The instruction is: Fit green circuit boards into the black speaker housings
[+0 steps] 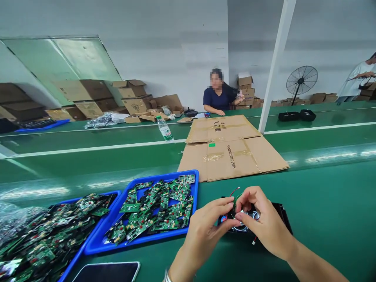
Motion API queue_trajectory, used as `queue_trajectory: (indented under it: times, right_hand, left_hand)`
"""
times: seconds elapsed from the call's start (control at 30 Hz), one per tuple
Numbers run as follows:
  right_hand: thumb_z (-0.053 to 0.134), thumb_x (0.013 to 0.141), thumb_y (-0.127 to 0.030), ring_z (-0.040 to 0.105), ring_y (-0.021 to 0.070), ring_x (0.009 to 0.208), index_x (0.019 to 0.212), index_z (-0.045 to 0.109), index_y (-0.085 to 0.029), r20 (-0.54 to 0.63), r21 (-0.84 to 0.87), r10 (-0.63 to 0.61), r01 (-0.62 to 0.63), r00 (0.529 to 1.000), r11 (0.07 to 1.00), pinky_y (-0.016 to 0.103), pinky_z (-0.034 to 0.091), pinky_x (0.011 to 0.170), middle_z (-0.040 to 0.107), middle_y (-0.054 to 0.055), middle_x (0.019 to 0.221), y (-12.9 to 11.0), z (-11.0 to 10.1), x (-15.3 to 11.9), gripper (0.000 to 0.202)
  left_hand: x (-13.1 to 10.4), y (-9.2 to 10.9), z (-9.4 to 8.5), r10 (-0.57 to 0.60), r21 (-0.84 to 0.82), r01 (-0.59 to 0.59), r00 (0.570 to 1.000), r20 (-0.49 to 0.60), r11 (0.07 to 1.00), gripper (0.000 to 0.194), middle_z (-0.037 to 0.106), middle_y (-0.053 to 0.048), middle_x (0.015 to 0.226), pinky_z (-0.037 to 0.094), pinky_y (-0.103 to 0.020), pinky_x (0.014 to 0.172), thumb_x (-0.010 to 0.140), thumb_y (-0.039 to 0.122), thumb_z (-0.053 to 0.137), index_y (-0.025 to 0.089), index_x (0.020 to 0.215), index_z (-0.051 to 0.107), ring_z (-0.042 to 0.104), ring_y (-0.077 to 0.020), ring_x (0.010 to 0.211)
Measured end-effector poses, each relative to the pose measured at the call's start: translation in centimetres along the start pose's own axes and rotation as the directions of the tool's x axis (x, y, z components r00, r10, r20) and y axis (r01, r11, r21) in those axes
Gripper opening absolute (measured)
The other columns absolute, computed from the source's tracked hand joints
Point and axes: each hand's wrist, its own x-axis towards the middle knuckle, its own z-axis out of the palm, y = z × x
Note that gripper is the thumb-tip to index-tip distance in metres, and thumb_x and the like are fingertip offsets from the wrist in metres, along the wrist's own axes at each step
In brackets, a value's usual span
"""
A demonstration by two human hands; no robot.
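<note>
A black housing (283, 219) with wires and round silvery parts inside lies on the green table. Over it, my left hand (210, 223) closes thumb and fingers on a small green board (237, 197) at the housing's left side. Beside it, the fingertips of my right hand (258, 215) are pinched together at the same spot; what they hold is mostly hidden, with something small and white near the thumb. Thin red and black wires with white plugs stick out above and below the housing. A blue round part shows by my left fingers.
Two blue trays of green circuit boards, one nearer (194, 196) and one at far left (117, 196), stand left. A phone (108, 272) lies in front. Flattened cardboard (229, 156), a bottle (166, 129) and a seated person (217, 98) are beyond.
</note>
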Motion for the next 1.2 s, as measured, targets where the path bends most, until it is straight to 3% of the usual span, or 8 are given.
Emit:
queue_trajectory:
  times: [0.17, 0.3, 0.53, 0.77, 0.9, 1.1, 1.2]
  right_hand:
    - [0.051, 0.083, -0.020, 0.047, 0.0122, 0.075, 0.091, 0.039, -0.022, 0.031, -0.028, 0.014, -0.013, 0.999, 1.000, 0.026, 0.041, 0.069, 0.054, 0.000, 0.084, 0.23, -0.39, -0.05, 0.015]
    - [0.047, 0.084, -0.016, 0.046, 0.0120, 0.073, 0.089, 0.038, -0.023, 0.013, -0.146, -0.084, 0.085, 0.996, 0.986, 0.025, 0.040, 0.066, 0.052, -0.001, 0.082, 0.42, -0.14, -0.11, 0.012]
    - [0.041, 0.087, -0.016, 0.046, 0.0121, 0.074, 0.085, 0.034, -0.023, 0.066, -0.231, -0.161, 0.172, 0.985, 0.958, 0.026, 0.042, 0.067, 0.049, 0.000, 0.085, 0.23, -0.37, -0.12, 0.010]
    - [0.038, 0.089, -0.018, 0.049, 0.0133, 0.077, 0.084, 0.031, -0.024, 0.081, -0.275, -0.213, 0.227, 0.974, 0.934, 0.038, 0.041, 0.087, 0.049, 0.000, 0.083, -0.25, -0.52, -0.23, 0.010]
    - [0.038, 0.090, -0.018, 0.047, 0.0132, 0.077, 0.083, 0.030, -0.024, 0.090, -0.258, -0.162, 0.180, 0.983, 0.949, 0.037, 0.042, 0.084, 0.048, -0.001, 0.083, -0.23, -0.51, -0.37, 0.012]
    - [0.039, 0.089, -0.015, 0.046, 0.0124, 0.078, 0.082, 0.030, -0.023, 0.097, -0.235, -0.096, 0.117, 0.991, 0.965, 0.027, 0.042, 0.070, 0.048, 0.000, 0.086, -0.04, -0.67, -0.35, 0.013]
    - [0.039, 0.089, -0.014, 0.047, 0.0121, 0.077, 0.083, 0.031, -0.023, 0.099, -0.244, -0.126, 0.147, 0.987, 0.959, 0.028, 0.041, 0.071, 0.048, -0.001, 0.084, -0.05, -0.71, -0.26, 0.014]
  left_hand:
    - [-0.35, -0.12, 0.20, 0.055, 0.099, -0.058, 0.998, 0.033, 0.993, 0.022, 0.069, -0.009, 0.098, 0.056, -0.028, 0.076, 0.077, 0.027, 0.066, 0.022, 0.099, 0.066, 0.067, -0.0205, 0.087]
    - [-0.32, -0.08, 0.20, 0.079, 0.108, -0.080, 0.997, 0.010, 0.991, 0.023, 0.069, -0.009, 0.098, 0.056, -0.025, 0.075, 0.075, 0.021, 0.067, 0.021, 0.099, 0.066, 0.067, -0.0196, 0.086]
    - [-0.09, -0.06, 0.24, -0.007, 0.125, 0.004, 1.000, 0.025, 0.992, 0.018, 0.070, -0.009, 0.091, 0.057, -0.029, 0.074, 0.077, 0.030, 0.065, 0.021, 0.092, 0.067, 0.067, -0.0212, 0.082]
    - [-0.18, 0.01, 0.26, 0.001, 0.113, -0.005, 0.999, 0.041, 0.994, 0.015, 0.070, -0.008, 0.093, 0.056, -0.028, 0.075, 0.078, 0.027, 0.064, 0.021, 0.092, 0.065, 0.067, -0.0195, 0.085]
    - [-0.34, -0.06, 0.46, 0.040, 0.164, -0.043, 0.999, 0.020, 0.986, 0.016, 0.069, -0.009, 0.096, 0.056, -0.027, 0.075, 0.080, 0.025, 0.062, 0.020, 0.095, 0.065, 0.067, -0.0196, 0.086]
    - [-0.05, 0.07, 0.34, -0.018, 0.031, 0.018, 1.000, -0.006, 0.999, 0.020, 0.070, -0.007, 0.092, 0.056, -0.028, 0.075, 0.073, 0.025, 0.069, 0.022, 0.093, 0.067, 0.067, -0.0200, 0.083]
    - [0.19, 0.34, -0.02, -0.076, -0.060, 0.078, 0.997, 0.032, 0.995, 0.021, 0.071, -0.006, 0.090, 0.055, -0.026, 0.074, 0.071, 0.024, 0.072, 0.023, 0.091, 0.067, 0.067, -0.0193, 0.083]
